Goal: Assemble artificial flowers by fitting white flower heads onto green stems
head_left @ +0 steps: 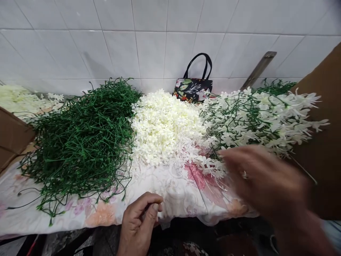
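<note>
My left hand is at the table's front edge, fingers curled and thumb against the forefinger; nothing shows sticking out of it. My right hand is smeared by motion at the right, in front of the finished-looking white flower sprays with green stems; its grip cannot be made out. Between the hands and the wall lies a heap of loose cream-white artificial blossoms, with thin white stamens at its front right. A large tangle of green plastic stems fills the left side.
A floral cloth covers the table. Against the tiled wall stand a black flowered handbag and a leaning flat bar. Cardboard stands at the left and right. More pale blossoms lie at the far left.
</note>
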`<control>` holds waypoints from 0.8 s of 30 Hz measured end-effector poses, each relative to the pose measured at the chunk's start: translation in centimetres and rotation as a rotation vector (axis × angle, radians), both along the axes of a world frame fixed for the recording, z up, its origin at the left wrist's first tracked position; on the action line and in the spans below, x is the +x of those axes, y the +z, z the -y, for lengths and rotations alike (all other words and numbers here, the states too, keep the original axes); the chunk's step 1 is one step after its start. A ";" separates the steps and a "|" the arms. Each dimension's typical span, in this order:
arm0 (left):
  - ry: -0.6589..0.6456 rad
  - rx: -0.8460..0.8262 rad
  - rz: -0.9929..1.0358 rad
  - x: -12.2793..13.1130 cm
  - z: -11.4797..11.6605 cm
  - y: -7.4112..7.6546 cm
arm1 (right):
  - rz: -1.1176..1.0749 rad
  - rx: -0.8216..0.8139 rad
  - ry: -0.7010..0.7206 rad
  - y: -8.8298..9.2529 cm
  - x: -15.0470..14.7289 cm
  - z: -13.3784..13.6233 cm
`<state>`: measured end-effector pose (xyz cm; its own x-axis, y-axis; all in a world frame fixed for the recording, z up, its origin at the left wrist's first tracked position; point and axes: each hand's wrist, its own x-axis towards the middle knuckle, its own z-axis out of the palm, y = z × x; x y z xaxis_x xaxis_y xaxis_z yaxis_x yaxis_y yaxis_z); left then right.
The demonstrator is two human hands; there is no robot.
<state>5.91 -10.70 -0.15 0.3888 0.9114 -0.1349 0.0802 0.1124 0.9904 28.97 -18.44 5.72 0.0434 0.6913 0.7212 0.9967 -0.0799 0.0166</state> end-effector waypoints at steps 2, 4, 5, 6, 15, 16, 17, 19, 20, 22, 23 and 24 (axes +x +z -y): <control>-0.024 0.033 -0.008 0.1 -0.1 0.0 | -0.010 -0.263 0.208 -2.3 -2.4 -2.4; -0.030 0.077 -0.014 0.0 -0.3 -0.1 | -0.062 -0.394 0.178 -4.0 -3.6 -4.8; -0.025 0.103 -0.020 -0.1 -0.5 -0.1 | -0.091 -0.418 0.131 -4.6 -3.7 -6.0; -0.016 0.131 -0.029 -0.2 -0.7 -0.1 | -0.115 -0.425 0.076 -4.9 -3.7 -7.0; 0.016 0.211 -0.057 -0.8 -1.8 0.2 | -0.188 -0.410 0.016 -5.2 -3.7 -10.9; 0.016 0.212 -0.055 -0.8 -1.8 0.3 | -0.208 -0.398 0.024 -5.4 -3.8 -10.8; 0.016 0.213 -0.052 -0.8 -1.8 0.4 | -0.233 -0.383 0.031 -5.5 -3.7 -10.7; 0.015 0.208 -0.048 -0.7 -1.7 0.4 | -0.296 -0.350 0.048 -5.8 -3.6 -10.3; 0.013 0.202 -0.048 -0.7 -1.7 0.3 | -0.331 -0.337 0.063 -5.8 -3.5 -10.1; 0.006 0.187 -0.050 -0.6 -1.7 0.1 | -0.399 -0.328 0.104 -5.7 -3.5 -9.5; 0.000 0.177 -0.051 -0.6 -1.7 0.0 | -0.480 -0.331 0.141 -5.6 -3.5 -9.2; -0.008 0.165 -0.049 -0.5 -1.7 -0.1 | -0.604 -0.339 0.186 -5.4 -3.7 -8.8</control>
<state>5.43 -8.96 -0.22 0.3925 0.9197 -0.0029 0.1287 -0.0518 0.9903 25.32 -9.60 0.28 0.2269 0.9080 0.3521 0.8360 0.0039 -0.5487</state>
